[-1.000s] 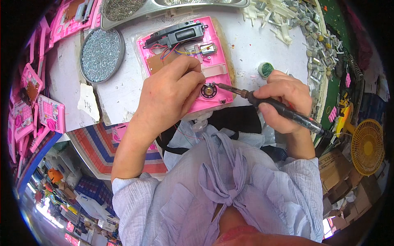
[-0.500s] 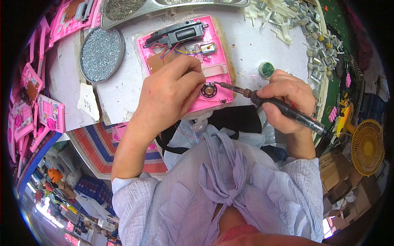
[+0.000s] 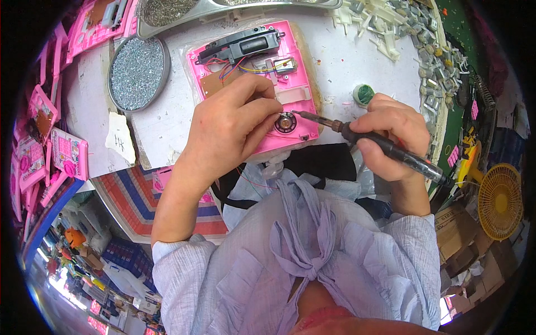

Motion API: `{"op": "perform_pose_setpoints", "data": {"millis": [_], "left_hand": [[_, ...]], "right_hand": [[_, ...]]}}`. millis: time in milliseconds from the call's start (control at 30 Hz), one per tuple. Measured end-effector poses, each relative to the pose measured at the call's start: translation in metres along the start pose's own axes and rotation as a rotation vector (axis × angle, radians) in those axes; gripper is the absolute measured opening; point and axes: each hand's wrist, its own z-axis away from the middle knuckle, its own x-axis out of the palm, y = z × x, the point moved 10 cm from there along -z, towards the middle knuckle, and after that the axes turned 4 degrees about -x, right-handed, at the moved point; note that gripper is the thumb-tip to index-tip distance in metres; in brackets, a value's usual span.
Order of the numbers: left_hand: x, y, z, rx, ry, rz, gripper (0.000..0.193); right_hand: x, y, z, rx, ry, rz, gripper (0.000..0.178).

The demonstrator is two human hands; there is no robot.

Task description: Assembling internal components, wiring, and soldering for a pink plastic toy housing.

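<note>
A pink plastic casing (image 3: 304, 95) lies open on a plastic-wrapped pad. Over its lower part my left hand (image 3: 229, 120) is closed in a pinch on what looks like a thin wire, beside a small round speaker (image 3: 285, 122). My right hand (image 3: 393, 131) grips a soldering iron (image 3: 347, 133); the tip points left, at the speaker's upper rim. Whether tip and wire touch cannot be made out. Farther up in the casing sit a black mechanism (image 3: 245, 46), a small metal motor (image 3: 285, 66) and a brown board (image 3: 215, 85), partly hidden by my left hand. Coloured wires run between them.
A round dish of small screws (image 3: 135, 72) stands left, below a metal tray (image 3: 240, 12). A small tub with green content (image 3: 364, 94) is near my right hand. Loose motors (image 3: 427, 84) and white plastic parts (image 3: 385, 42) lie far right; pink casings (image 3: 70, 153) pile up left.
The view has shifted very slightly. Both hands stay almost in place, the iron's tip still at the speaker's rim.
</note>
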Motion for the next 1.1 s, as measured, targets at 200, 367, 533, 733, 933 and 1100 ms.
{"op": "perform_pose_setpoints", "data": {"millis": [200, 367, 533, 733, 933, 1100], "left_hand": [[-0.003, -0.005, 0.000, -0.031, 0.055, 0.053, 0.019], [0.000, -0.005, -0.002, 0.014, 0.088, 0.042, 0.016], [0.004, 0.003, -0.001, 0.047, 0.040, -0.053, 0.016], [0.006, 0.008, -0.002, 0.053, 0.038, -0.122, 0.020], [0.008, 0.006, 0.000, 0.067, 0.044, -0.151, 0.018], [0.008, 0.006, 0.000, 0.057, 0.027, -0.154, 0.020]], "right_hand": [[-0.012, -0.001, 0.003, -0.009, 0.036, 0.003, 0.022], [-0.016, 0.000, 0.005, -0.005, 0.064, 0.005, 0.022], [-0.009, -0.002, 0.002, -0.020, 0.021, -0.003, 0.022], [0.001, -0.002, 0.000, -0.019, -0.022, 0.009, 0.023], [0.005, 0.000, 0.002, -0.044, -0.013, 0.018, 0.019], [0.005, 0.000, -0.001, -0.008, -0.035, 0.018, 0.022]]}}
